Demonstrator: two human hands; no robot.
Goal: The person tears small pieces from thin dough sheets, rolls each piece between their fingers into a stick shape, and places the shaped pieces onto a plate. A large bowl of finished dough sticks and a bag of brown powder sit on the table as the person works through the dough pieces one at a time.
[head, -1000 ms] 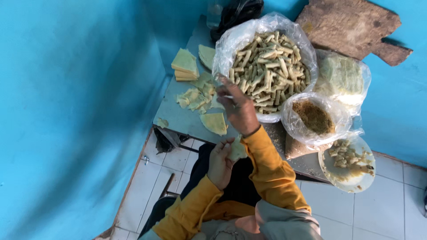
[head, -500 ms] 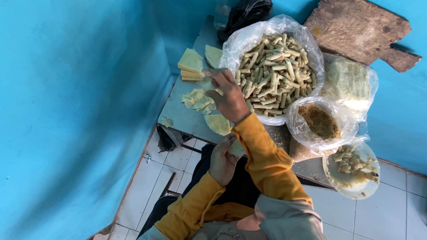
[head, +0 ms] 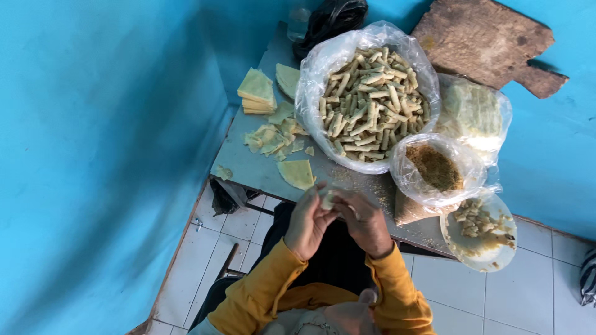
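A big clear plastic bag (head: 371,93) sits open at the far middle of the counter (head: 248,166), heaped with pale rolled sticks; a smaller clear bag (head: 436,169) of brown crumbly filling stands just in front of it toward the right edge; behind that lies a third clear bag (head: 475,115) holding pale green sheets; a white plate (head: 479,231) with scraps of filling rests at the near right corner; a black bag (head: 329,18) is bunched at the far edge. At the far left corner a stack of pale wrappers (head: 256,91) stands, loose torn pieces (head: 273,136) lie beside it, and a single wrapper (head: 297,173) lies near the front edge.

A second ago the right hand was stretched out over the counter by the big bag while the left waited low; now both are drawn back together at the front edge. The left hand (head: 307,222) and right hand (head: 365,222) face each other, fingers curled, pinching a small pale wrapper piece (head: 327,198) between their fingertips, just off the counter's near edge above the lap; the yellow sleeves (head: 261,296) bend at the elbows.
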